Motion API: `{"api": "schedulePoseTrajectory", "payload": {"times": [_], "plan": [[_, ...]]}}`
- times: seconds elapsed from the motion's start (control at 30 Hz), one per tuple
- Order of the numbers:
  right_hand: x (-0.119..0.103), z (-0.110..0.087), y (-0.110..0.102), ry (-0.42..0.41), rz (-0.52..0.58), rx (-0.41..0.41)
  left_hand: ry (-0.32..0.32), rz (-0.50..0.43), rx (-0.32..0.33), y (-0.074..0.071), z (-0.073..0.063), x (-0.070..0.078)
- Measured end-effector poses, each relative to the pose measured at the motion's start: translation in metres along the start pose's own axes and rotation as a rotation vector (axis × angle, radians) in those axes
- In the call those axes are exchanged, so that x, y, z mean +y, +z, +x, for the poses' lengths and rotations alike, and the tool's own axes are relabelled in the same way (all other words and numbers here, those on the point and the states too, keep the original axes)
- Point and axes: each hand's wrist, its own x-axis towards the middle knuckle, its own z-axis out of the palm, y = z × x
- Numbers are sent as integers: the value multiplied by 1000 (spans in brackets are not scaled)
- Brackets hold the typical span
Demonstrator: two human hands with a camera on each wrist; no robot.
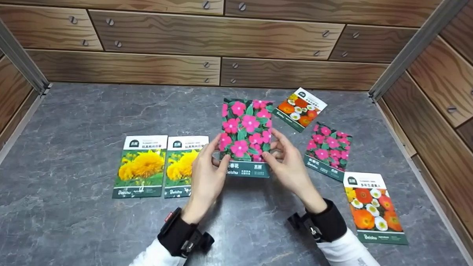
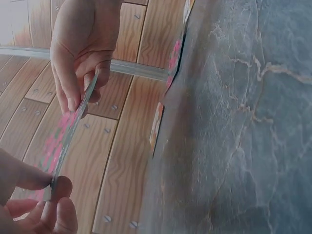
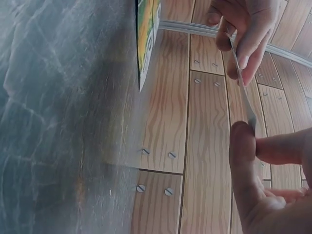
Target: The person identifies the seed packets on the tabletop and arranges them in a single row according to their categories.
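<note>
Both hands hold up one seed packet (image 1: 246,129) with pink flowers and a dark green band along its lower edge. The left hand (image 1: 209,173) pinches its left edge, thumb on the front. At the right edge, the right hand (image 1: 292,166) pinches it the same way. Seen edge-on in the left wrist view, the thin packet (image 2: 66,139) spans the gap between the two hands, raised off the grey tabletop (image 2: 253,146). In the right wrist view the packet (image 3: 244,92) shows as a narrow strip between fingers and thumbs.
Left of the hands, two yellow-flower packets (image 1: 140,167) lie side by side, the inner one (image 1: 180,168) partly behind the left hand. To the right lie another pink-flower packet (image 1: 329,150) and two orange-and-white flower packets, one far (image 1: 300,109), one near (image 1: 375,208). Wood-patterned walls (image 1: 216,36) enclose the table.
</note>
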Motion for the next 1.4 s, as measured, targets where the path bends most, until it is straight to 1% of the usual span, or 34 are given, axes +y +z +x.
{"api": "schedulePoseTrajectory", "payload": {"times": [0.07,0.17,0.3,0.4,0.5,0.6,0.67,0.77,0.83,0.93,1.0,1.1,1.17,1.33,1.4], "plan": [[0,-1,1,-18,-14,32,5,27,-21,-1,0,0],[1,-3,2,-48,-33,75,-10,95,-66,-4,0,-1],[2,-2,3,-62,-73,88,-21,193,-118,-8,0,-4],[2,0,3,-46,-98,37,-19,245,-143,-10,2,-8],[4,2,1,-8,-102,-58,-19,311,-156,-13,3,-10],[9,5,0,36,-83,-142,0,405,-172,-14,2,-13],[12,7,0,71,-69,-167,29,457,-201,-14,1,-14],[16,9,1,96,-61,-181,101,499,-275,-13,-2,-17],[19,9,2,102,-65,-191,140,511,-349,-13,-3,-18],[21,9,4,100,-86,-216,181,555,-464,-13,-4,-20],[22,8,6,107,-111,-236,198,604,-522,-13,-5,-22],[23,7,9,112,-178,-261,222,678,-568,-13,-6,-24],[24,5,11,104,-259,-274,221,710,-581,-13,-6,-25],[27,1,16,43,-509,-281,215,757,-586,-12,-7,-25],[28,-1,18,23,-583,-294,221,779,-584,-12,-8,-25]]}}
